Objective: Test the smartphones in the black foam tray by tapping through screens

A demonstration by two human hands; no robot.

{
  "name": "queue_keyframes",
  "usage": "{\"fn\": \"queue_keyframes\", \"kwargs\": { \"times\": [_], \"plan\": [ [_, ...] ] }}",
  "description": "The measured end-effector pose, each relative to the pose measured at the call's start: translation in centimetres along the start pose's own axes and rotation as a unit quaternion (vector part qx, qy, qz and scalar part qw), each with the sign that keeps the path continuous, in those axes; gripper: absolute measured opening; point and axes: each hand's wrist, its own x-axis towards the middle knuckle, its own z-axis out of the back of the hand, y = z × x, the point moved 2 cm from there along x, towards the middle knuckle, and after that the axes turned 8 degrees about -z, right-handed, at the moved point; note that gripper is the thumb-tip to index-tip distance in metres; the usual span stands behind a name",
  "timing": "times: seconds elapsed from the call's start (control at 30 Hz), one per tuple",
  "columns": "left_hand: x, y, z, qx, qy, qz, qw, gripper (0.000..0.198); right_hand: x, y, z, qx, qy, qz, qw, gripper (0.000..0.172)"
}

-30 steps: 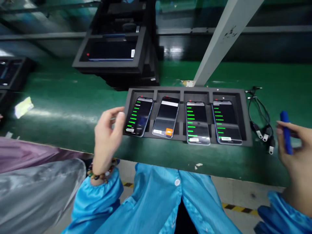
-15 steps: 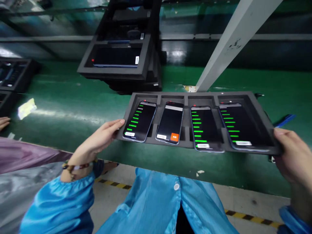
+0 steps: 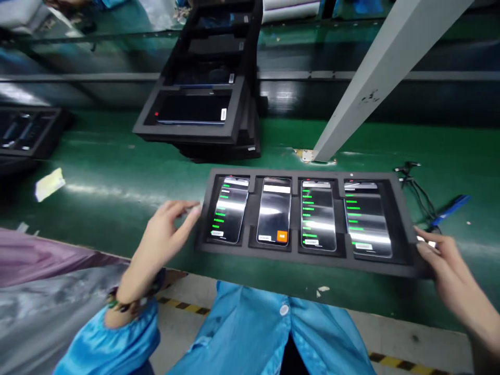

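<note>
A black foam tray (image 3: 230, 252) lies low over the green bench in front of me, with several smartphones in its compartments. Most screens show green text lines; the second phone from the left (image 3: 274, 211) has an orange square at its lower right. My left hand (image 3: 164, 234) is at the tray's left end, thumb and forefinger stretched out with their tips at the edge, not wrapped round it. At the right end, my right hand (image 3: 449, 265) has its fingers on the tray's edge; part of its grip is hidden.
Stacked black trays with phones (image 3: 187, 133) stand at the back, left of a slanted white post (image 3: 351, 99). Black cables (image 3: 420, 190) and a blue strip (image 3: 453, 207) lie at right. A yellowish paper (image 3: 49, 185) and another tray (image 3: 31, 151) are at left.
The tray has come down from a tilted hold to lie flatter. My left fingers have loosened from its left edge. My right hand has moved left and down with the tray's right end.
</note>
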Motion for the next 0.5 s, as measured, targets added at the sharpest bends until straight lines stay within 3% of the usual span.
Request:
{"fn": "queue_keyframes", "kwargs": {
  "times": [0.03,0.07,0.13,0.17,0.27,0.33,0.5],
  "plan": [
    [1.2,-1.5,-0.4,0.041,-0.040,-0.069,0.996,0.053,-0.3,0.1,-0.3,-0.032,-0.022,0.038,0.999,0.049],
    [2.8,-3.3,-1.2,0.047,-0.032,-0.141,0.988,0.055,-0.5,0.4,-0.6,-0.057,-0.055,0.074,0.994,0.049],
    [7.0,-7.3,-3.9,0.032,0.048,-0.263,0.963,0.062,-0.5,2.0,-1.1,-0.090,-0.131,0.149,0.976,0.050],
    [9.2,-9.3,-5.6,0.039,0.088,-0.294,0.951,0.068,-0.3,2.9,-1.5,-0.094,-0.160,0.185,0.965,0.052],
    [14.6,-13.9,-10.5,0.070,0.166,-0.291,0.939,0.081,0.4,4.8,-3.3,-0.072,-0.160,0.244,0.954,0.057],
    [16.5,-15.6,-12.6,0.084,0.159,-0.248,0.952,0.082,0.8,5.1,-4.5,-0.071,-0.145,0.263,0.951,0.059],
    [16.2,-16.3,-13.5,0.104,0.092,-0.232,0.963,0.079,1.0,4.5,-5.1,-0.070,-0.140,0.293,0.943,0.055]
  ]
}}
